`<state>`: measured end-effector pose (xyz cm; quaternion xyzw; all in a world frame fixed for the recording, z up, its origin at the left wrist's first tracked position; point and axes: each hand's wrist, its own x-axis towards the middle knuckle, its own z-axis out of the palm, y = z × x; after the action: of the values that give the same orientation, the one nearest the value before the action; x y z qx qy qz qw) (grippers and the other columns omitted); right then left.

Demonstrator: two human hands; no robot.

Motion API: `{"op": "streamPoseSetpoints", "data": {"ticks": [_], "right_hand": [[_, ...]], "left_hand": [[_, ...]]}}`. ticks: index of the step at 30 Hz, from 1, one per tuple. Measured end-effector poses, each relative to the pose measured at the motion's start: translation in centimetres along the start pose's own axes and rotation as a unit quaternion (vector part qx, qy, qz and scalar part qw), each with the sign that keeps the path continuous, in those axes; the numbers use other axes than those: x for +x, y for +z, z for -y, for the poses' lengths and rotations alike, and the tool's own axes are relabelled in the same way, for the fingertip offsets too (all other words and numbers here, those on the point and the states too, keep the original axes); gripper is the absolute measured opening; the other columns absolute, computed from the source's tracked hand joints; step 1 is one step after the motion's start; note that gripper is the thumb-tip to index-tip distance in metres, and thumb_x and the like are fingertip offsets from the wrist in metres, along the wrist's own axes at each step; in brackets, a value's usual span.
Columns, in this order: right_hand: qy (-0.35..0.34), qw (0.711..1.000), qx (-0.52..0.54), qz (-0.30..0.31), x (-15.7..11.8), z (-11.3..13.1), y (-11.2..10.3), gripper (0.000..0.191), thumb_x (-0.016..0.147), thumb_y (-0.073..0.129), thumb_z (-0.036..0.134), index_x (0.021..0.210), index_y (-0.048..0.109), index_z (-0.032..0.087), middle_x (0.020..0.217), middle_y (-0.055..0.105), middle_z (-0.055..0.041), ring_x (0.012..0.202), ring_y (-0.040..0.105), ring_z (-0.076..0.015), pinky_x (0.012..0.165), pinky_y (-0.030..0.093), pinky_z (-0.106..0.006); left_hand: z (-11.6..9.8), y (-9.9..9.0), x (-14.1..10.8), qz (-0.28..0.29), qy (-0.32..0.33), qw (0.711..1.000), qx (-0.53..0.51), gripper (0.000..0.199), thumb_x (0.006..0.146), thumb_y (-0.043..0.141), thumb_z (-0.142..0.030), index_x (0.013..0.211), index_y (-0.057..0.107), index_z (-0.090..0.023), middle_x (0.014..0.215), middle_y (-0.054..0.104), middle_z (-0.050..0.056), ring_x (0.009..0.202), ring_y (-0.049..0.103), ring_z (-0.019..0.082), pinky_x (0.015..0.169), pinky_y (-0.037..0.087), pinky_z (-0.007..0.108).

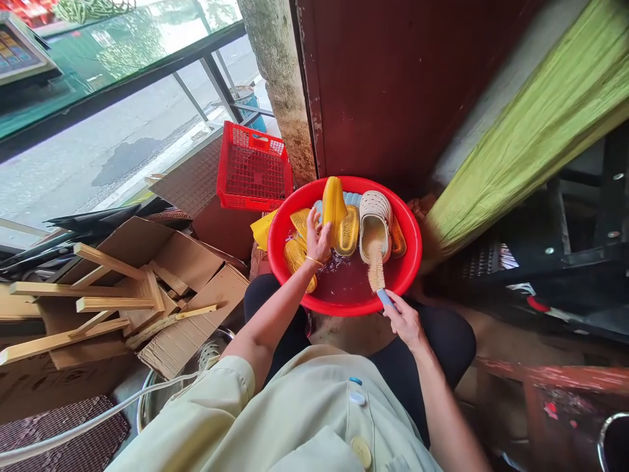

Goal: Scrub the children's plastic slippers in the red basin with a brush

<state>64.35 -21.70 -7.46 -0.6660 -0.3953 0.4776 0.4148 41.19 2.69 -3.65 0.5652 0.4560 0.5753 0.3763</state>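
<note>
My left hand (318, 241) grips a yellow rubber shoe (335, 203) and keeps it upright over a red basin (417, 252); its inner side is turned from me. A scrub brush with pale bristles (376, 270) and a blue handle is in my closed right hand (405, 322). The brush end lies at the open heel of a beige clog (376, 213), which rests in the basin. Around them in the basin are several yellow shoes with ridged soles, such as one yellow shoe (348, 231), and murky water (339, 285).
A red plastic crate (255, 170) stands behind the basin to the left. Flattened cardboard (196, 328) and a wooden stool with its legs sideways (147, 298) are piled at my left. A maroon door (393, 85) and a green cloth (531, 124) border the far side and right.
</note>
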Motion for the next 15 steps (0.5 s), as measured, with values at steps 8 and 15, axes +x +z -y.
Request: {"op": "streamPoseSetpoints", "data": {"ticks": [8,15], "right_hand": [[0.010,1.000,0.008,0.010,0.6,-0.1,-0.4,0.084,0.083,0.068,0.067,0.147,0.060,0.014,0.071,0.066,0.0017,0.040,0.045,-0.0073,0.037,0.037,-0.022],[0.013,1.000,0.004,0.018,0.4,-0.3,-0.2,0.085,0.083,0.068,0.067,0.147,0.059,0.012,0.072,0.067,0.0004,0.041,0.046,-0.0080,0.038,0.038,-0.022]], "left_hand": [[2.5,3.2,3.0,0.017,-0.229,0.971,0.069,0.035,0.094,0.056,-0.028,0.122,0.069,-0.013,0.109,0.075,0.012,0.102,0.070,0.024,0.097,0.055,0.038],[0.2,-7.0,1.3,0.129,-0.121,0.884,0.433,0.063,0.092,0.064,-0.035,0.151,0.051,-0.017,0.146,0.061,0.019,0.136,0.058,0.035,0.116,0.043,0.048]]}}
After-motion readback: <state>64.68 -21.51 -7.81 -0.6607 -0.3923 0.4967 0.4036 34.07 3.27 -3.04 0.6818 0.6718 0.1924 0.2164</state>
